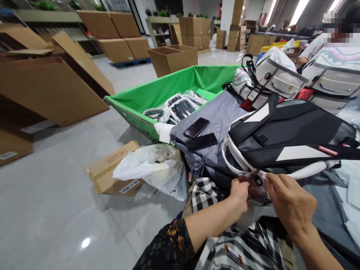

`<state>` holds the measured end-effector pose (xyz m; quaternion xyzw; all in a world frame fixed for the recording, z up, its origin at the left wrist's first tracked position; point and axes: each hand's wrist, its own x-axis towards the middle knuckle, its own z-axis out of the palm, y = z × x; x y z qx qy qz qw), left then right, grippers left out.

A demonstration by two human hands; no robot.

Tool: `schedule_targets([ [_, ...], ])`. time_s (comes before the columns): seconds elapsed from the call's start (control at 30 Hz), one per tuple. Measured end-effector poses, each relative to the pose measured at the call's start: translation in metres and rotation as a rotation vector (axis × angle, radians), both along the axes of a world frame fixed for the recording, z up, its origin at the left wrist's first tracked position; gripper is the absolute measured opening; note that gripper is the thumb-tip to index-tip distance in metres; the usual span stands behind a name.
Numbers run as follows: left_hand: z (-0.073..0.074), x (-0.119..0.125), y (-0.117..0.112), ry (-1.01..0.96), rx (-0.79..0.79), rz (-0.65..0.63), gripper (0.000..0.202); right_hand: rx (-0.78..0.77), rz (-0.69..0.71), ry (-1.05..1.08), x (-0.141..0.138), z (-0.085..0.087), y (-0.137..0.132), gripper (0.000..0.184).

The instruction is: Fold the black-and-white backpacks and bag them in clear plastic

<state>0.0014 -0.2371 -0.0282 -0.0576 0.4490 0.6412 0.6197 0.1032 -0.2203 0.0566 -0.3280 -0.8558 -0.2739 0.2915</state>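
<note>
A black and white backpack (284, 138) lies on a grey cloth (213, 120), its white-trimmed edge facing me. My left hand (239, 193) and my right hand (289, 202) pinch that edge from either side, close together. Between them hangs a small black loop (258, 180), possibly a zipper pull, partly hidden by my fingers. Two black smartphones (197, 127) rest on the cloth just beyond my left hand. Checked fabric (205, 195) lies under my left forearm.
A green-lined bin (168, 80) holds bagged items. Several white patterned backpacks (277, 71) sit at the right. A white plastic bag (152, 168) lies on a cardboard box (112, 172) on the glossy floor. Stacked cardboard boxes (112, 37) stand behind. A co-worker's arm (309, 52) shows top right.
</note>
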Motion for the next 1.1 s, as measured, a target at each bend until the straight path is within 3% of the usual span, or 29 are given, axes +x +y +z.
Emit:
schedule_targets([
  [0.13, 0.006, 0.001, -0.003, -0.034, 0.058, 0.043, 0.018, 0.003, -0.001, -0.094, -0.019, 0.003, -0.005, 0.033],
  [0.3, 0.005, -0.004, -0.007, -0.039, 0.134, 0.040, 0.024, -0.013, 0.006, -0.086, -0.030, -0.021, -0.009, 0.033],
  [0.47, -0.002, -0.015, -0.011, -0.025, 0.171, 0.002, 0.028, -0.070, 0.083, -0.112, -0.021, -0.043, -0.019, 0.020],
  [0.7, 0.000, -0.021, -0.018, 0.000, 0.276, -0.028, 0.030, -0.138, 0.168, -0.075, -0.006, -0.048, -0.026, 0.019],
  [0.9, -0.005, -0.021, -0.024, 0.057, 0.398, -0.043, 0.033, -0.143, 0.138, -0.060, -0.004, -0.058, -0.027, 0.018],
  [1.0, -0.004, -0.021, -0.023, 0.059, 0.367, -0.060, 0.032, -0.136, 0.122, -0.047, -0.003, -0.061, -0.029, 0.018],
  [1.1, -0.001, -0.017, -0.017, 0.123, 0.275, 0.010, 0.024, -0.188, 0.198, 0.004, -0.002, -0.058, -0.028, 0.018],
])
